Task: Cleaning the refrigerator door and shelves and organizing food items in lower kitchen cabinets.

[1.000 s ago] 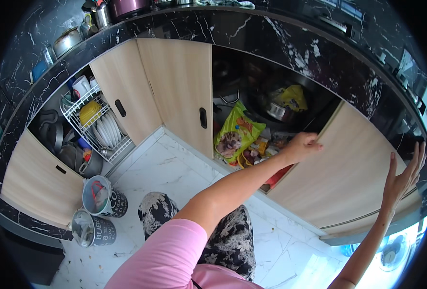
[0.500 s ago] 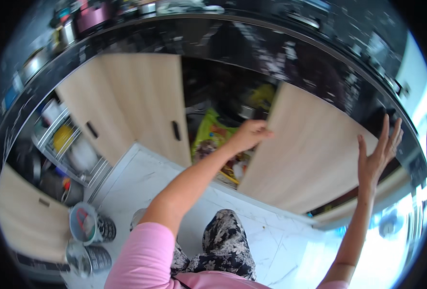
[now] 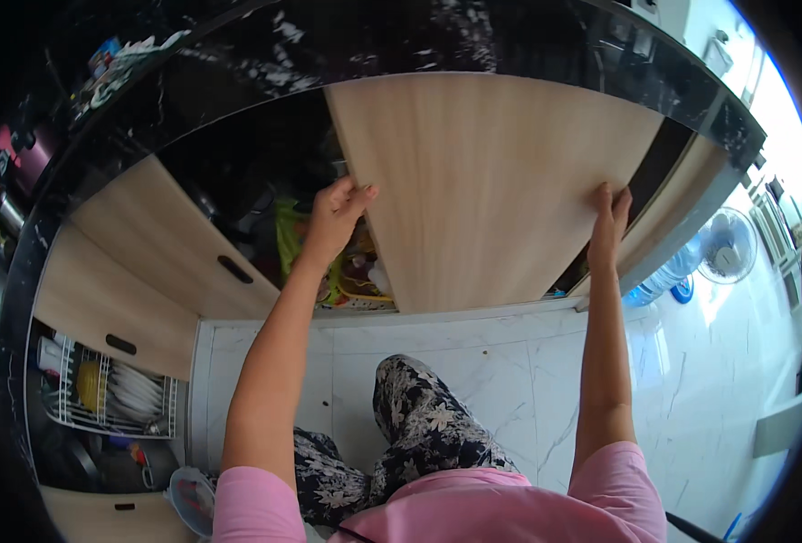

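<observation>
A wide pale wood cabinet door [image 3: 491, 199] stands in the front of the lower cabinet, below the black counter. My left hand [image 3: 336, 217] is closed on its left edge, thumb and fingers pinching it. Against the door's right edge is my right hand [image 3: 607, 226], with the fingers bent around that side; the fingertips are partly hidden. A dark gap shows beyond the right edge. Left of the door the cabinet is open, showing a green bag [image 3: 288, 237] and a yellow basket [image 3: 365, 291] partly behind my left hand and forearm.
The black marbled counter edge [image 3: 383, 50] overhangs the doors. At the left are another wood door [image 3: 166, 240] and a white dish rack [image 3: 116, 430] with plates, with a bucket [image 3: 191, 498] below. Blue water bottles [image 3: 663, 276] and a fan [image 3: 727, 244] stand at the right.
My view has turned right. My right hand, raised and spread near the counter before, is now down at the door's right edge. The left hand still holds the left edge.
</observation>
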Demonstrator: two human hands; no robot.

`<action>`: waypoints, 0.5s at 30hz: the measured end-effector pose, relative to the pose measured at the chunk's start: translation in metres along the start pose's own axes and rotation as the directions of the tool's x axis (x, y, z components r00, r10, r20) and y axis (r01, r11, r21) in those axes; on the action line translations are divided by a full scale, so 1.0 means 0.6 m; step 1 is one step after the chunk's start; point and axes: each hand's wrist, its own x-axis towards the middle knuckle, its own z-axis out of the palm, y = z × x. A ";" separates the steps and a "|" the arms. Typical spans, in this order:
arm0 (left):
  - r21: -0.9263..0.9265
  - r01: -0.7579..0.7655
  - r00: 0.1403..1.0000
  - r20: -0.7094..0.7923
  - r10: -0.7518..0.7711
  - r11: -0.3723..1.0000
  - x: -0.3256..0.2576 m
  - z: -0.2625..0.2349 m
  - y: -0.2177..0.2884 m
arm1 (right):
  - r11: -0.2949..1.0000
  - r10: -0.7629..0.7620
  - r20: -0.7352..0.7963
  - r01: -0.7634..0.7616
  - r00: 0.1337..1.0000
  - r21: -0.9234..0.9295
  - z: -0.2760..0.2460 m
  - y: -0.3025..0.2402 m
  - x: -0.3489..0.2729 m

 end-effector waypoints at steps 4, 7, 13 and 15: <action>0.057 -0.040 0.999 0.006 0.040 0.998 0.007 0.011 -0.010 | 0.992 0.034 0.032 -0.030 0.999 -0.120 -0.028 0.007 0.013; 0.047 -0.053 0.999 -0.001 0.053 0.997 0.015 0.024 -0.003 | 0.849 -0.075 0.012 0.070 0.997 -0.524 -0.038 0.016 0.031; 0.021 -0.071 0.997 -0.020 0.071 0.997 0.019 0.032 -0.009 | 0.690 -0.270 -0.006 0.189 0.963 -0.699 -0.076 -0.043 0.010; -0.026 -0.090 0.995 -0.046 0.089 0.996 0.017 0.041 -0.009 | 0.926 -0.035 0.107 0.073 0.994 -0.369 -0.086 -0.015 0.015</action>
